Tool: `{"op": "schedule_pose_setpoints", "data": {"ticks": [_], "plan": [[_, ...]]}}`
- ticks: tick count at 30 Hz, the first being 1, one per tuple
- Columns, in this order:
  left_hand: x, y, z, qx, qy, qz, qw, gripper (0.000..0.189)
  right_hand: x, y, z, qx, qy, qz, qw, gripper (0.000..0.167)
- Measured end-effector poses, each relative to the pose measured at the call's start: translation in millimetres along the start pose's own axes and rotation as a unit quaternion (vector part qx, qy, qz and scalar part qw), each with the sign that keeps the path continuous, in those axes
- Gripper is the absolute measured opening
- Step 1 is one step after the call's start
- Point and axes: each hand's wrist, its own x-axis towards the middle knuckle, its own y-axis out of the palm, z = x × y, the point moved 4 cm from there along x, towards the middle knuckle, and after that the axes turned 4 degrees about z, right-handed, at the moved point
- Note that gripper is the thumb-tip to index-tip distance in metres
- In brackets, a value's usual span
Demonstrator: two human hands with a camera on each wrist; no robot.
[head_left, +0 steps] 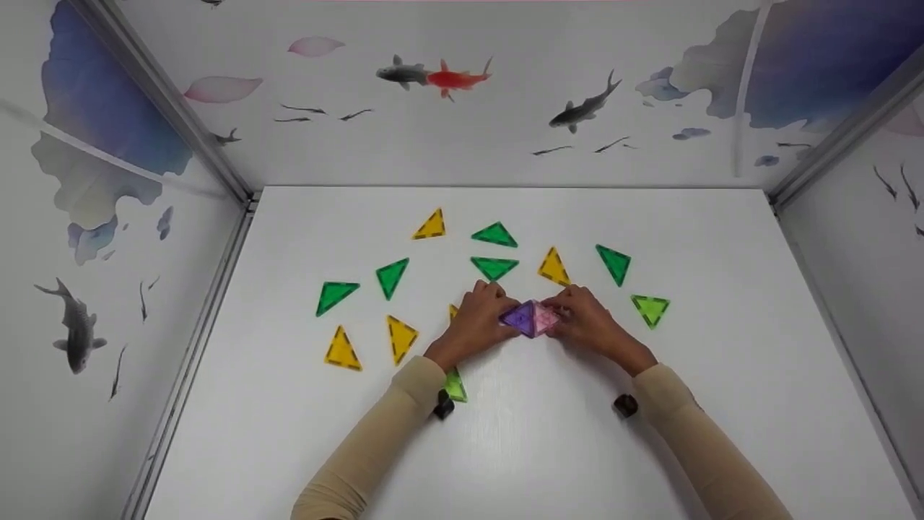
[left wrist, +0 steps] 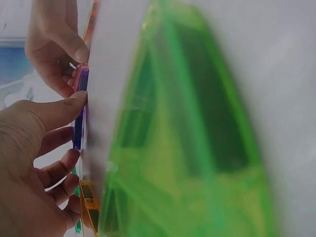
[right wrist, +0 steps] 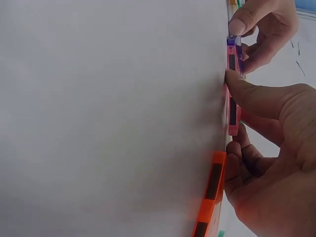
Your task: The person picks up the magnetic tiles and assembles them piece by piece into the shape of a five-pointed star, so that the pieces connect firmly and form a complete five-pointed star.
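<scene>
In the head view, a purple triangular magnetic tile point(head_left: 519, 318) and a pink triangular magnetic tile point(head_left: 544, 318) meet edge to edge near the table's middle. My left hand point(head_left: 476, 318) pinches the purple one between thumb and fingers, the thumb on its near side in the left wrist view. On the other side my right hand point(head_left: 588, 321) pinches the pink one, with part of that tile hidden under the fingers. The right wrist view shows the pink tile's edge point(right wrist: 232, 111) low over the white surface, against the purple one.
Several green tiles point(head_left: 494, 268) and yellow tiles point(head_left: 554, 267) lie around the hands. A light green tile point(head_left: 651, 310) lies to the right; another point(head_left: 455, 386) is partly under the left arm. An orange tile point(right wrist: 211, 190) lies near the right hand. Printed walls point(head_left: 462, 144) border the table.
</scene>
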Motion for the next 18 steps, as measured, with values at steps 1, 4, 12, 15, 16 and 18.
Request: {"op": "schedule_pose_setpoints", "data": {"ticks": [1, 4, 12, 15, 16, 18], "plan": [[-0.3, 0.0, -0.1, 0.002, -0.001, 0.001, 1.0, 0.046, -0.5, 0.2, 0.1, -0.001, 0.001, 0.002, 1.0, 0.047], [-3.2, -1.6, -0.1, 0.014, -0.003, -0.001, 0.9999, 0.049, -1.9, 0.6, 1.1, -0.004, 0.004, 0.009, 0.9999, 0.05], [-29.2, -21.1, 8.2, -0.016, -0.003, -0.063, 0.9979, 0.052, -20.3, -16.9, -1.2, 0.015, -0.018, -0.034, 0.9992, 0.05], [-43.3, -32.2, 16.9, -0.067, 0.015, -0.102, 0.9924, 0.049, -31.5, -27.7, -8.8, 0.033, -0.01, -0.05, 0.9981, 0.048], [-48.1, -35.1, 20.4, -0.082, 0.021, -0.111, 0.9902, 0.049, -35.1, -31.0, -11.8, 0.037, -0.005, -0.054, 0.9978, 0.048], [-57.5, -38.7, 28.5, -0.106, 0.027, -0.125, 0.9862, 0.048, -41.9, -36.8, -17.5, 0.042, -0.001, -0.062, 0.9972, 0.049]]}}
